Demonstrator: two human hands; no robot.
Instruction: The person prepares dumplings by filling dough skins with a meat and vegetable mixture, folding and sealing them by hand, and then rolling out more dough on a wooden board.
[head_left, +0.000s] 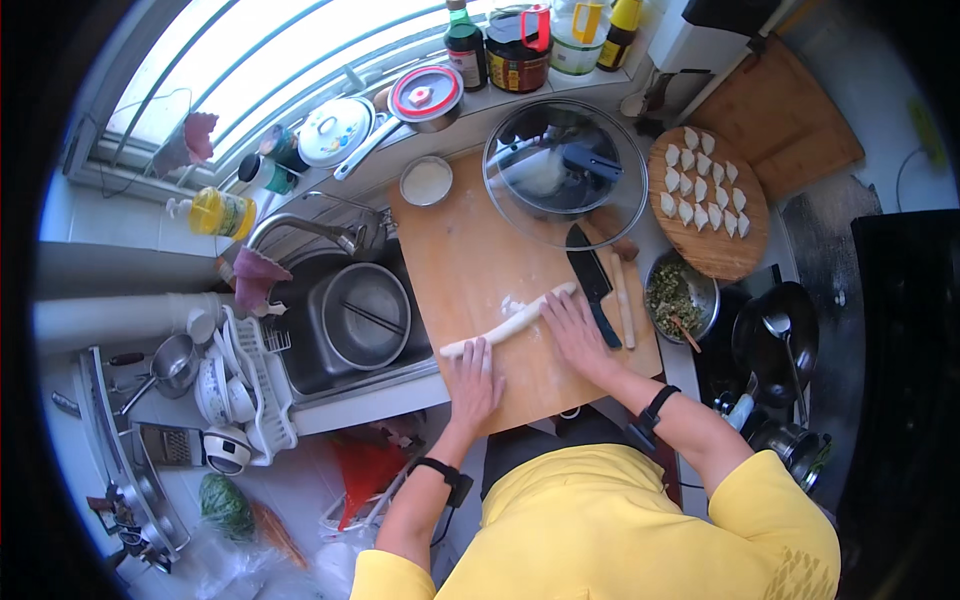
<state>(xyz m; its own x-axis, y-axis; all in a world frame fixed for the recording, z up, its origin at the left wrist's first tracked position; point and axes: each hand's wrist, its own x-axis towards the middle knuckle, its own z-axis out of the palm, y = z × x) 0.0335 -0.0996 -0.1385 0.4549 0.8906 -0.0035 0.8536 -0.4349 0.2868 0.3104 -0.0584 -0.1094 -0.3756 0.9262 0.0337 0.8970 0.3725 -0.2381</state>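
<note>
A long rope of dough (514, 324) lies slantwise on the wooden pastry board (465, 255), with white flour beside its middle. My left hand (477, 381) rests its fingertips on the dough's left end. Near the other end, my right hand (576, 330) lays its fingers on the rope. Both hands press from above and do not close round it. Right of my right hand lie a black cleaver (590, 274) and a thin wooden rolling pin (622, 300). A steel bowl of green filling (675, 292) stands by the board's right edge. Folded dumplings (701, 187) sit on a round wooden board (731, 255).
A glass lid (564, 238) covers things at the board's back, near a small bowl of flour (426, 181). The sink (300, 375) with a metal pot (365, 315) adjoins the left side. A black wok (776, 337) stands at right. Bottles and pots line the windowsill.
</note>
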